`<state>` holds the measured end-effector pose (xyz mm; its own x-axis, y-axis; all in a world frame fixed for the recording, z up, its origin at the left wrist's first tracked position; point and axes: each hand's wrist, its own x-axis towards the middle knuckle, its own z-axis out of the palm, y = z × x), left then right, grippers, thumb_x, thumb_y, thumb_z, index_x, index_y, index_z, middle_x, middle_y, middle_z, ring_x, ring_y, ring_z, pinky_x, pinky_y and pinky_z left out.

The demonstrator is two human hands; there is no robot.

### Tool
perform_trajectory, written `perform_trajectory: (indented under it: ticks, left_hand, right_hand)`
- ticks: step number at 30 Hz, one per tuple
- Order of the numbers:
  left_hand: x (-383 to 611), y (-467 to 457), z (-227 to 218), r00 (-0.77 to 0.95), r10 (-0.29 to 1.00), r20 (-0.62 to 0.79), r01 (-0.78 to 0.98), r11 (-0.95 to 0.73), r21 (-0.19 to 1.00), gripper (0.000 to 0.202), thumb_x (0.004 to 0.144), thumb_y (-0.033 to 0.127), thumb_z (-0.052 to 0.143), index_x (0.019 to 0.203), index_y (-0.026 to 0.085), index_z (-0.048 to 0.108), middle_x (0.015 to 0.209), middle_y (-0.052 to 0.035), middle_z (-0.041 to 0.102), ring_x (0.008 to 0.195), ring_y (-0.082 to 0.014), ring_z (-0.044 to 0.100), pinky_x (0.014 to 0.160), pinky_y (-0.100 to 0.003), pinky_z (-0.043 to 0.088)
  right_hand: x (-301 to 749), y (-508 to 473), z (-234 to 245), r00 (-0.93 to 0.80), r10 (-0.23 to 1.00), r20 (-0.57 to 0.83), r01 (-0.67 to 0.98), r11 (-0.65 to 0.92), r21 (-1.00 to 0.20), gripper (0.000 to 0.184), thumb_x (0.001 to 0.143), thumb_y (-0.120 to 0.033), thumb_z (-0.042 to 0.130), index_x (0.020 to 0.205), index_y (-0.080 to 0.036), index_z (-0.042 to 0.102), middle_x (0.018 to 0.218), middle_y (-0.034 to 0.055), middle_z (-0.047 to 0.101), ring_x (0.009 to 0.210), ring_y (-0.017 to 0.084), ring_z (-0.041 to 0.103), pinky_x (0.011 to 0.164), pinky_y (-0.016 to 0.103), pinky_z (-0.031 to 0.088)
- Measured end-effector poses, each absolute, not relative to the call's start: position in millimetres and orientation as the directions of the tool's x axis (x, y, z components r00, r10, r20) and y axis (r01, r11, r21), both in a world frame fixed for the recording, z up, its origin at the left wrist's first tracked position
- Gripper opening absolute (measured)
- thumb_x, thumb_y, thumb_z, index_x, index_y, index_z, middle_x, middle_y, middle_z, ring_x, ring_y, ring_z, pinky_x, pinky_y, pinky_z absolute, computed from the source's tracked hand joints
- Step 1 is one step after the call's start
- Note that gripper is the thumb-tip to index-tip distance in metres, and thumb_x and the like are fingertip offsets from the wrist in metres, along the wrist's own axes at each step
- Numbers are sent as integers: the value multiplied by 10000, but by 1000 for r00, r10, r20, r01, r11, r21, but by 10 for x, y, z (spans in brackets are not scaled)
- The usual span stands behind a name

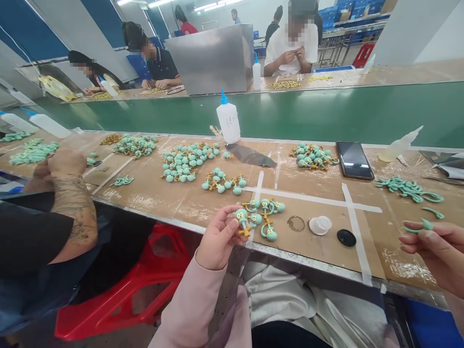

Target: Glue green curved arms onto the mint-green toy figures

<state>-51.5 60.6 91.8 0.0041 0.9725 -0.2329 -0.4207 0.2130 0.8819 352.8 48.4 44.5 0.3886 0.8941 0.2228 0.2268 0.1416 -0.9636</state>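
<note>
In my left hand (219, 239), a small toy figure (242, 220) with a pale green head and an orange-brown body is pinched between thumb and fingers. Just beyond it, several like figures (268, 233) lie on the brown-covered table. Out to the right, my right hand (435, 246) grips a thin curved green piece (416, 228) between thumb and fingertips. Near that hand lie a single green piece (433, 212) and a pile of curved green pieces (409, 188). A metal ring (296, 223), a white cap (320, 224) and a black round lid (346, 237) sit between my hands.
Farther back lie piles of figures (188, 159), a phone (355, 159) and a white squeeze bottle (229, 123) with a blue tip. At left, a co-worker's tattooed arm (74, 203) rests over the table, beside a red stool (145, 285). A green belt (290, 108) runs behind.
</note>
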Motion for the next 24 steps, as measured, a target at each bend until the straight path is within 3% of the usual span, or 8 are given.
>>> perform_trajectory:
  ticks: [3,5,9,14,20,24]
  left_hand:
    - [-464,602,945,38,979,-202,-452,197,870,424,671,375,816,1006,205,621,647,14,669,503,-95,595,447,-166,468]
    - [-427,596,963,62,982,-180,-473,188,861,424,671,384,816,1004,211,618,658,8,677,512,-98,588,449,-171,464]
    - [-373,567,991,96,992,-76,-503,114,857,363,709,349,797,1002,211,632,689,-7,700,545,-103,601,471,-177,470]
    - [-358,529,1022,112,993,40,-499,22,866,286,767,285,753,1024,223,644,762,-16,711,669,-137,658,516,-186,491]
    - [-340,530,1032,144,989,38,-562,50,826,339,723,300,788,1011,223,625,704,-1,674,649,-133,632,506,-177,459]
    - [-332,530,1013,173,985,15,-587,90,805,333,723,332,782,989,235,607,647,11,643,551,-101,552,483,-167,393]
  right_hand:
    - [3399,463,502,428,903,-31,-108,17,-994,355,510,-308,896,759,-217,661,778,57,672,579,182,653,554,278,600]
    - [3324,455,551,436,894,-105,-159,-39,-987,399,460,-305,920,744,-213,656,785,49,660,577,153,624,543,245,579]
    - [3246,448,624,407,900,-158,-174,-93,-980,402,456,-371,930,687,-225,635,788,46,626,603,148,577,491,244,512]
    - [3186,464,677,316,937,-147,-127,-112,-986,327,566,-459,879,741,-288,662,650,44,543,594,172,516,508,322,446]
    - [3114,503,675,295,931,-214,-79,-200,-977,362,527,-521,881,743,-333,660,734,62,532,660,211,548,598,403,451]
    - [3067,537,667,231,950,-209,-37,-206,-978,324,583,-513,861,780,-323,689,736,73,549,690,212,538,652,396,446]
